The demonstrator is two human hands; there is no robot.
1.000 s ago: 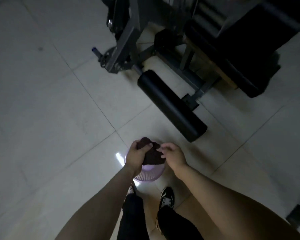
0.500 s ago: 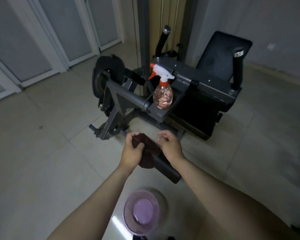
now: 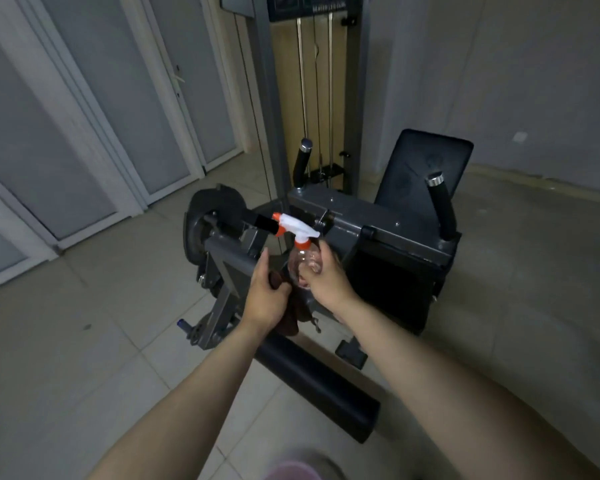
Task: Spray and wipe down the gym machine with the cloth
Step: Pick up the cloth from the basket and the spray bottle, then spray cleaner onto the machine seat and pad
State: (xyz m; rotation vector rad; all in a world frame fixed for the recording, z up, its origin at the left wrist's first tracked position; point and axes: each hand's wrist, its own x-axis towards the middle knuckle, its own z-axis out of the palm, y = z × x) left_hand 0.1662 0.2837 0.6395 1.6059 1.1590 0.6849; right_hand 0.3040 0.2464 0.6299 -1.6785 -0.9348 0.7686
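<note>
A grey seated leg-curl gym machine [image 3: 388,233] with black pads stands in the middle of the room. A clear spray bottle [image 3: 303,259] with a white and orange trigger head stands on the machine's frame. My right hand [image 3: 326,277] has its fingers curled round the bottle's body. My left hand [image 3: 267,296] grips a dark brown cloth [image 3: 291,318], which hangs down below it, just left of the bottle and in front of the machine's grey arm.
A long black roller pad [image 3: 319,382] juts out low toward me. A purple plastic bowl [image 3: 298,471] sits on the tiled floor at the bottom edge. White-framed glass doors [image 3: 84,133] line the left; a bare wall is on the right.
My view rose from the floor and bowl to the machine. The right hand let go of the cloth and reached forward to take hold of the spray bottle; the left keeps the cloth.
</note>
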